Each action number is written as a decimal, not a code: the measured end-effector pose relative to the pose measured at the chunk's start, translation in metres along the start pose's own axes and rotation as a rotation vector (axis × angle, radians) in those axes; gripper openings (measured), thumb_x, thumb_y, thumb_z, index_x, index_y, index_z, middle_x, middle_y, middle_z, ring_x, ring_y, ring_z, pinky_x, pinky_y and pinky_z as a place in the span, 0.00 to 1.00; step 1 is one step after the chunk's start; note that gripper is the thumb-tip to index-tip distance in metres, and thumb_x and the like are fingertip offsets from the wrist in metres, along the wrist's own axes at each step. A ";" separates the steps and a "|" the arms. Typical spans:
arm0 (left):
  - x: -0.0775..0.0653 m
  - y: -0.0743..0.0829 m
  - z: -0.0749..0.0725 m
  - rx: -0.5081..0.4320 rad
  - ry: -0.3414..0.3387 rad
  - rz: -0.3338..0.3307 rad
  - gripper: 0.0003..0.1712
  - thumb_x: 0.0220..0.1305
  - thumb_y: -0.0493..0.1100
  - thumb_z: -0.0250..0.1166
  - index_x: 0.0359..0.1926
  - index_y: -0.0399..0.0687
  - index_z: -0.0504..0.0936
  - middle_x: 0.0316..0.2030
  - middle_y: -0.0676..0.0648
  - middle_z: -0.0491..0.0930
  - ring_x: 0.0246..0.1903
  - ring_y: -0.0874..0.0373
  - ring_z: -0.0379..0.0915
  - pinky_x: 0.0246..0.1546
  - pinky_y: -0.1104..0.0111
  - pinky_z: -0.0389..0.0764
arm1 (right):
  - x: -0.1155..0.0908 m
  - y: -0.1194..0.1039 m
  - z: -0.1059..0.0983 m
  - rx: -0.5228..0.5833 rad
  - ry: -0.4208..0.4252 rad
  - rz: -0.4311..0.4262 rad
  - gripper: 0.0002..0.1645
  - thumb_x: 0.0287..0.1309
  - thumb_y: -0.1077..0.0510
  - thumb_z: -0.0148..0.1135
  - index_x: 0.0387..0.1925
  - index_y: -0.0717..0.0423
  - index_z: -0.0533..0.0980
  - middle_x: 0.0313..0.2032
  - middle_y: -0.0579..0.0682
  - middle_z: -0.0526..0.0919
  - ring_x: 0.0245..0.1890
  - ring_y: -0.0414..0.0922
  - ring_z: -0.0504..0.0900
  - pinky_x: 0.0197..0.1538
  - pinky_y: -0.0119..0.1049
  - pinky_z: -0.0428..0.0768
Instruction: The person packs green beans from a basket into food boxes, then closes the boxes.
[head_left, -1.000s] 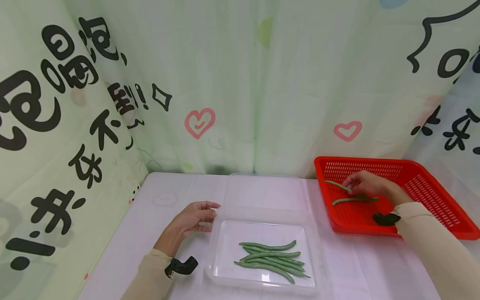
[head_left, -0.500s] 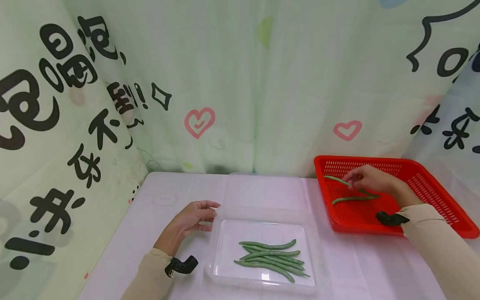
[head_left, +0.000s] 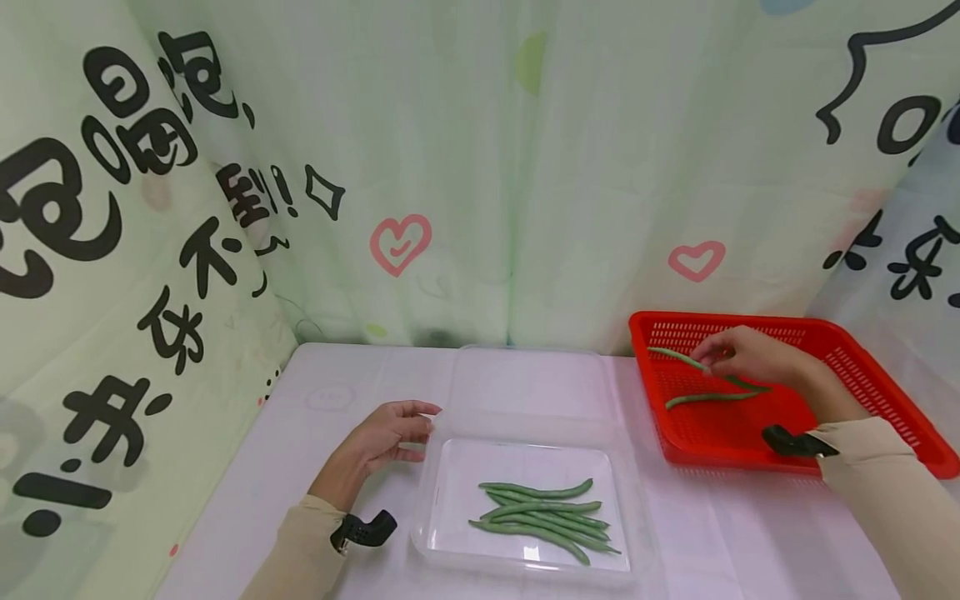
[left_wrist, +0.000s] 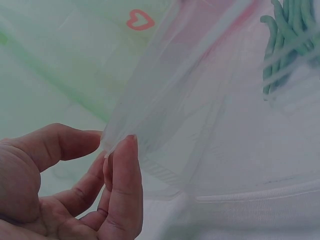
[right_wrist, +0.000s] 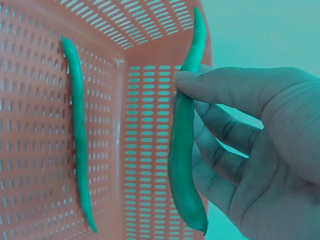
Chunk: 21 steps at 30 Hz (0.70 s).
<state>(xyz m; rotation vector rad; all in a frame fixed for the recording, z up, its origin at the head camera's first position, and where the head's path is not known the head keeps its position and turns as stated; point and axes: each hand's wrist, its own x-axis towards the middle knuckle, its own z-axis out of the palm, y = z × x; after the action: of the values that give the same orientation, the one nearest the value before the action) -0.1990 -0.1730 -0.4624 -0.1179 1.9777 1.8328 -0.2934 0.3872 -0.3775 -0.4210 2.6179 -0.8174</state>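
Observation:
My right hand (head_left: 738,352) pinches a green bean (head_left: 671,356) between thumb and fingers over the red basket (head_left: 757,446); the right wrist view shows this bean (right_wrist: 182,145) close up, both ends free. Another green bean (head_left: 708,400) lies on the basket floor, below the held one. At the left rim of an opened clear plastic box (head_left: 431,517), my left hand (head_left: 388,433) holds on with its fingertips; in the left wrist view thumb and fingers (left_wrist: 125,185) meet at the box's corner. Several green beans (head_left: 540,515) lie bunched inside the box.
The box's clear lid (head_left: 528,379) lies folded back toward the rear of the white-covered table (head_left: 360,379). Printed curtains (head_left: 585,167) close off the back and sides. The basket's perforated walls rise around my right hand at the table's right.
My right hand has risen slightly and shifted right with the pinched bean, which now stands more apart from the bean beneath it. My left hand and the box stay in place.

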 end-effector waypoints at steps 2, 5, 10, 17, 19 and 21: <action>0.000 0.000 0.000 0.002 0.003 0.000 0.22 0.70 0.38 0.62 0.63 0.36 0.76 0.48 0.40 0.79 0.44 0.49 0.79 0.35 0.64 0.85 | -0.003 -0.002 0.000 -0.004 0.003 0.000 0.21 0.63 0.62 0.67 0.57 0.65 0.78 0.48 0.60 0.83 0.46 0.53 0.80 0.45 0.38 0.86; 0.000 0.000 0.001 0.004 0.006 0.000 0.22 0.70 0.38 0.63 0.63 0.36 0.76 0.47 0.41 0.80 0.44 0.49 0.78 0.35 0.64 0.85 | -0.007 -0.005 -0.001 -0.013 0.010 0.001 0.22 0.63 0.62 0.67 0.57 0.65 0.78 0.49 0.60 0.82 0.47 0.51 0.79 0.44 0.40 0.86; -0.001 0.000 0.001 0.005 0.005 0.000 0.22 0.70 0.38 0.63 0.63 0.36 0.76 0.45 0.43 0.79 0.44 0.49 0.78 0.35 0.64 0.85 | -0.014 -0.010 -0.003 -0.020 0.032 -0.002 0.22 0.63 0.62 0.68 0.57 0.65 0.78 0.48 0.59 0.83 0.46 0.50 0.79 0.42 0.38 0.86; -0.001 0.000 0.000 0.001 0.003 -0.002 0.22 0.69 0.37 0.63 0.62 0.35 0.76 0.42 0.47 0.78 0.43 0.50 0.77 0.35 0.64 0.85 | -0.021 -0.023 -0.004 -0.009 0.061 -0.058 0.20 0.62 0.63 0.69 0.55 0.63 0.79 0.46 0.57 0.82 0.44 0.48 0.79 0.41 0.34 0.85; -0.001 0.000 0.000 0.003 0.003 -0.001 0.22 0.69 0.37 0.63 0.62 0.35 0.76 0.42 0.47 0.78 0.43 0.50 0.77 0.35 0.65 0.85 | -0.023 -0.028 -0.003 0.001 0.068 -0.072 0.20 0.62 0.63 0.69 0.55 0.62 0.79 0.46 0.56 0.82 0.44 0.47 0.79 0.41 0.35 0.85; 0.000 0.000 0.000 0.004 0.003 -0.001 0.22 0.70 0.37 0.63 0.62 0.35 0.76 0.41 0.47 0.78 0.43 0.51 0.77 0.35 0.65 0.85 | -0.026 -0.034 -0.002 0.013 0.071 -0.085 0.20 0.62 0.63 0.69 0.55 0.62 0.79 0.45 0.55 0.83 0.43 0.47 0.79 0.40 0.35 0.85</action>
<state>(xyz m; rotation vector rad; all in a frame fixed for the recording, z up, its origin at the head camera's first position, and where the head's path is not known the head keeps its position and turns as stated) -0.1984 -0.1728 -0.4626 -0.1203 1.9836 1.8290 -0.2654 0.3708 -0.3497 -0.5114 2.6739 -0.8919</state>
